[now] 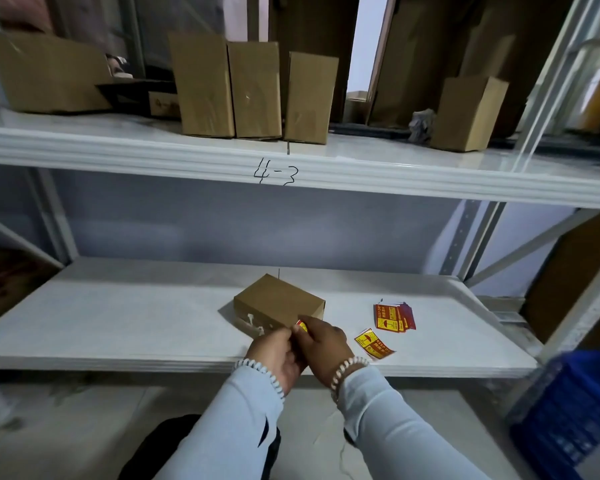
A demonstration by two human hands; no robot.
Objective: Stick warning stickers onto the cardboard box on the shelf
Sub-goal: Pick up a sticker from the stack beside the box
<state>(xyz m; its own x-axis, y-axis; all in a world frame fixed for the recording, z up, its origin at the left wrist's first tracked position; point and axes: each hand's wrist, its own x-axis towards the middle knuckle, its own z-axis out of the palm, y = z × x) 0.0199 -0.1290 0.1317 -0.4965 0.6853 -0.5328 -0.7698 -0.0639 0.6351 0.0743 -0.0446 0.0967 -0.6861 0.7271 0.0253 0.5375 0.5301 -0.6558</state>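
White shelf point(118, 327) carries the box point(278, 301), and at its 6 o'clock the left hand point(274, 355) and right hand point(324, 348) pinch one sticker point(302, 326) together, probably to peel its backing, spare stickers point(394, 317) lying at 3 o'clock.

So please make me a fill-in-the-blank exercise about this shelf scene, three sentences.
1. Both hands hold one small ____ between them.
2. The cardboard box lies on the ____ shelf.
3. The stack of stickers lies to the ____ of the box.

Missing words: sticker; lower; right
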